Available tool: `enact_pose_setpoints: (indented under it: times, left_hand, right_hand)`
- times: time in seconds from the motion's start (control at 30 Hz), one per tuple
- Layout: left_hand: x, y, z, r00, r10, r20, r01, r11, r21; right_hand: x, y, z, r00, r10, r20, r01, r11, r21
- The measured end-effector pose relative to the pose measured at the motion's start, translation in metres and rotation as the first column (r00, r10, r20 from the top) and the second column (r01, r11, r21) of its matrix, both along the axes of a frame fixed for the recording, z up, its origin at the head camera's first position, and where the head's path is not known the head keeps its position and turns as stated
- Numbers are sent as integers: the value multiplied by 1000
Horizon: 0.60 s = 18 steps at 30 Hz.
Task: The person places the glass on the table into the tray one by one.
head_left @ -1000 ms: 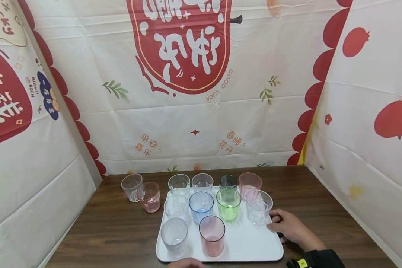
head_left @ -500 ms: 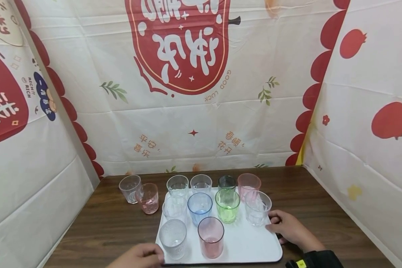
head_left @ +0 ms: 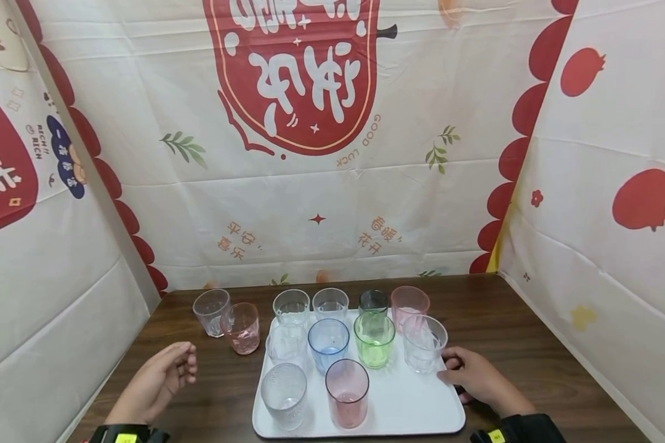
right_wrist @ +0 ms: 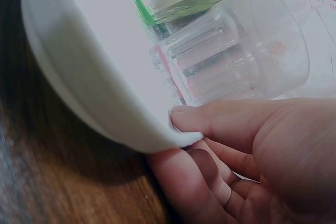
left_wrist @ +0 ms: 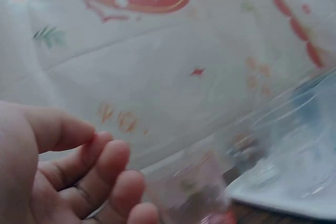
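Observation:
My right hand [head_left: 479,376] pinches the right rim of a white tray [head_left: 412,407]; in the right wrist view the thumb lies on the rim and the fingers are beneath it. A clear glass [head_left: 424,352] stands just beside that thumb. Also on the tray are a pink tumbler [head_left: 347,400], a frosted clear glass [head_left: 284,400], a blue glass [head_left: 329,347], a green glass [head_left: 374,347] and several others. Off the tray's left side, my left hand [head_left: 163,376] hovers over the table with loosely curled fingers, holding nothing. Nearest to it stands a small pink glass [head_left: 242,335].
A clear glass [head_left: 212,314] stands on the brown wooden table [head_left: 216,400], behind the small pink glass. At the tray's back are a dark glass [head_left: 373,300] and a pink glass [head_left: 410,303]. Printed cloth walls [head_left: 316,191] enclose the table's back and sides.
My left hand has moved from the tray's front edge, past its front left corner, to the table left of it. My right hand keeps its grip on the rim; the glasses stand as before.

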<state>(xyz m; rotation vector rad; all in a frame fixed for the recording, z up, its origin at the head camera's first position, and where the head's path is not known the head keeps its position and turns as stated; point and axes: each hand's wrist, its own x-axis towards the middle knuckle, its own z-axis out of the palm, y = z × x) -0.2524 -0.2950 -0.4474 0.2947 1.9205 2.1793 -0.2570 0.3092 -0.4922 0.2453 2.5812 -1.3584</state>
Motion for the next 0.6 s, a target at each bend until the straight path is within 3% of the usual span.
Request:
enact_pose_setpoints:
  times: [0.07,0.17,0.3,0.43,0.53,0.6]
  left_hand:
    - [-7,-6,-3,991,125,40,-125,992,-16]
    - [-16,-17,-13,968,238,80,-238,971,-3]
    - [-24,-36,-31,952,289,101,-294,955,37]
    - [-35,-54,-41,927,348,139,-348,937,-30]
    - [-43,-68,-45,889,422,178,-415,907,-74]
    - [-47,-76,-48,844,492,214,-493,868,-50]
  right_hand:
    - [0,0,0,1000,-4,-1,4,1000,-4]
    - [1,0,-1,1000,-4,-10,4,1000,-7]
    - [0,-1,-3,1000,-16,-13,16,1000,-6]
    - [-1,1,-4,1000,-18,-5,18,1000,-6]
    - [-2,1,-4,1000,-26,1,26,1000,-7]
    - [-1,2,-4,1000,-29,3,29,1000,-3]
